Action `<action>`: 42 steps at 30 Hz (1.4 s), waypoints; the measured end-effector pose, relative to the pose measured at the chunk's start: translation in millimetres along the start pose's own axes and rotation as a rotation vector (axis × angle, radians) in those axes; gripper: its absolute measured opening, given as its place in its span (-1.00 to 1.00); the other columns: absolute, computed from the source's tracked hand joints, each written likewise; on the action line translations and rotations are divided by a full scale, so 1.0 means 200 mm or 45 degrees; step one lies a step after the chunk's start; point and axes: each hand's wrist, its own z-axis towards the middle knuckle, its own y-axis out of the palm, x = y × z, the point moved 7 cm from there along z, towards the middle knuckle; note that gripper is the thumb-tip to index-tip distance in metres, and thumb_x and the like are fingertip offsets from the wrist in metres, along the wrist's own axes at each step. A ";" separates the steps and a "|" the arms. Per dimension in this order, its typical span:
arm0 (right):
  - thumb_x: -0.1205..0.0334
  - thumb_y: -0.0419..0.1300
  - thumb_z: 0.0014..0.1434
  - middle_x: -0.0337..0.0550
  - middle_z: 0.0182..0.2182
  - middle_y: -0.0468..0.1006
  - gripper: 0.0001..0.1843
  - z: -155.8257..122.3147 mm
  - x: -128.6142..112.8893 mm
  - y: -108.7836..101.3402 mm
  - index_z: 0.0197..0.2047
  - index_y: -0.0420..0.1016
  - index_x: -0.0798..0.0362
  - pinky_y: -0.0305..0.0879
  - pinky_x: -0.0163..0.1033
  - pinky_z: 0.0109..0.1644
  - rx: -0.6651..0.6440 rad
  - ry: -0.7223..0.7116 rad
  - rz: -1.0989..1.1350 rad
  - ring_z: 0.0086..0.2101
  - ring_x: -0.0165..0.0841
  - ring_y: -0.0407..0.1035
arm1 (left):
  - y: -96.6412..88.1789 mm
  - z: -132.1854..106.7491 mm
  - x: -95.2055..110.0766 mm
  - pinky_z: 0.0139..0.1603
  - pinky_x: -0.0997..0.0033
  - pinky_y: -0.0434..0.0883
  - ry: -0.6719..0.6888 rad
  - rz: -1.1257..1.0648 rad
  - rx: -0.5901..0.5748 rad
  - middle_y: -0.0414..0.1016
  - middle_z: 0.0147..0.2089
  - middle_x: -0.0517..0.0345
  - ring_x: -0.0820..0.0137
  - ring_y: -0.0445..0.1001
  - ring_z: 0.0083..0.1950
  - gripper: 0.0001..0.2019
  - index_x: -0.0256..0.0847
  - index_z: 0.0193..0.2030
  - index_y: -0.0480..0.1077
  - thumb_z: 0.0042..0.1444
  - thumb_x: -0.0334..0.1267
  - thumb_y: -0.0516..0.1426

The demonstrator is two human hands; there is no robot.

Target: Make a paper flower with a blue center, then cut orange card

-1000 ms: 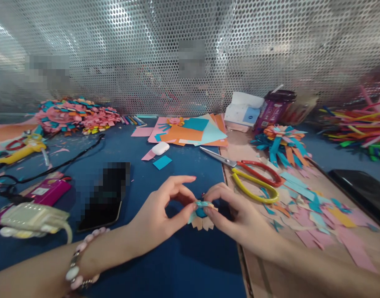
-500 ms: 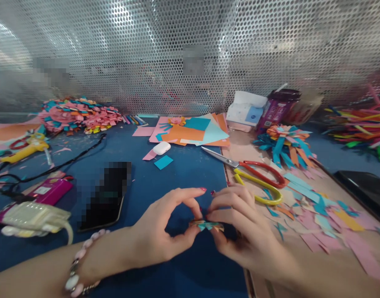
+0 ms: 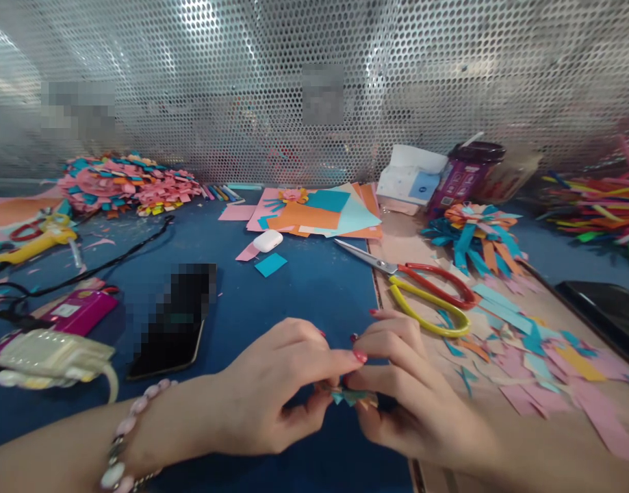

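Note:
Between my two hands is a small paper flower (image 3: 353, 396) with teal and orange cut edges. My left hand (image 3: 278, 387), with a beaded bracelet (image 3: 125, 426) at the wrist, pinches its left side between thumb and fingers. One left finger stretches over to the right fingertips. My right hand (image 3: 404, 383) grips the flower's right side with thumb and bent fingers. Most of the flower is hidden by the fingers. Just beyond my right hand lie scissors (image 3: 395, 270) with red and yellow handles, their blades pointing to the far left.
Coloured paper sheets (image 3: 314, 219) lie at the back, before a white earbud case (image 3: 268, 240). A phone (image 3: 178, 329), a magenta device (image 3: 81, 308) and a yellow glue gun (image 3: 37, 243) are on the left. Paper scraps (image 3: 545, 363) and a fringed paper flower (image 3: 478, 233) lie right.
Both hands have come slightly lower with the paper flower. My left index finger has reached across to the right fingertips.

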 end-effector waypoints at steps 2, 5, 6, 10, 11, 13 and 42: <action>0.49 0.12 0.07 -0.25 -0.33 0.43 -0.75 0.00 0.00 0.00 -0.20 0.33 -0.02 0.18 -0.07 0.17 0.003 0.000 0.001 -0.22 -0.38 0.34 | 0.00 0.00 0.00 0.00 0.33 0.49 -0.012 0.040 -0.026 0.51 -0.24 0.12 0.39 0.49 -0.17 -0.69 -0.16 -0.04 0.31 0.10 -0.55 0.07; 0.50 0.12 0.03 -0.26 -0.33 0.41 -0.72 -0.01 0.01 0.01 -0.19 0.32 0.00 0.14 -0.10 0.20 -0.011 0.018 0.031 -0.21 -0.39 0.32 | 0.00 0.00 0.01 0.04 0.33 0.49 0.037 0.074 -0.026 0.51 -0.24 0.10 0.39 0.49 -0.15 -0.71 -0.21 -0.04 0.32 0.11 -0.54 0.08; 0.50 0.12 0.02 -0.26 -0.32 0.41 -0.70 -0.01 0.01 0.01 -0.18 0.31 0.01 0.13 -0.10 0.20 -0.016 0.023 0.040 -0.21 -0.39 0.32 | 0.00 0.00 0.01 0.05 0.33 0.49 0.053 0.080 -0.023 0.51 -0.24 0.10 0.39 0.49 -0.15 -0.70 -0.21 -0.02 0.31 0.11 -0.54 0.08; 0.46 0.12 -0.01 -0.25 -0.31 0.41 -0.69 -0.02 0.02 0.02 -0.17 0.28 0.00 0.17 -0.07 0.17 -0.016 0.046 0.074 -0.22 -0.38 0.31 | 0.00 0.00 0.01 0.06 0.27 0.49 0.045 0.089 -0.045 0.52 -0.27 0.15 0.39 0.51 -0.18 -0.68 -0.16 -0.02 0.31 0.10 -0.55 0.07; 0.46 0.11 -0.01 -0.25 -0.32 0.41 -0.69 -0.02 0.02 0.02 -0.17 0.28 0.00 0.17 -0.07 0.16 -0.017 0.051 0.080 -0.23 -0.38 0.31 | 0.01 0.00 0.01 0.06 0.26 0.49 0.039 0.090 -0.059 0.52 -0.27 0.16 0.39 0.51 -0.18 -0.67 -0.15 -0.03 0.32 0.10 -0.55 0.07; 0.48 0.11 0.00 -0.25 -0.32 0.41 -0.71 -0.02 0.02 0.01 -0.19 0.29 0.00 0.17 -0.07 0.16 -0.016 0.054 0.082 -0.23 -0.39 0.31 | 0.01 0.00 0.01 0.06 0.25 0.48 0.042 0.081 -0.053 0.53 -0.26 0.15 0.39 0.51 -0.19 -0.65 -0.16 0.00 0.31 0.09 -0.55 0.07; 0.34 0.24 0.23 -0.14 -0.22 0.54 -0.79 -0.02 0.05 -0.04 -0.04 0.44 0.11 0.20 -0.15 0.00 0.116 0.117 -0.140 -0.13 -0.31 0.33 | -0.05 0.00 -0.01 0.12 0.27 0.43 0.075 0.269 0.156 0.55 -0.25 0.18 0.43 0.52 -0.15 -0.84 -0.22 -0.19 0.40 0.14 -0.53 0.17</action>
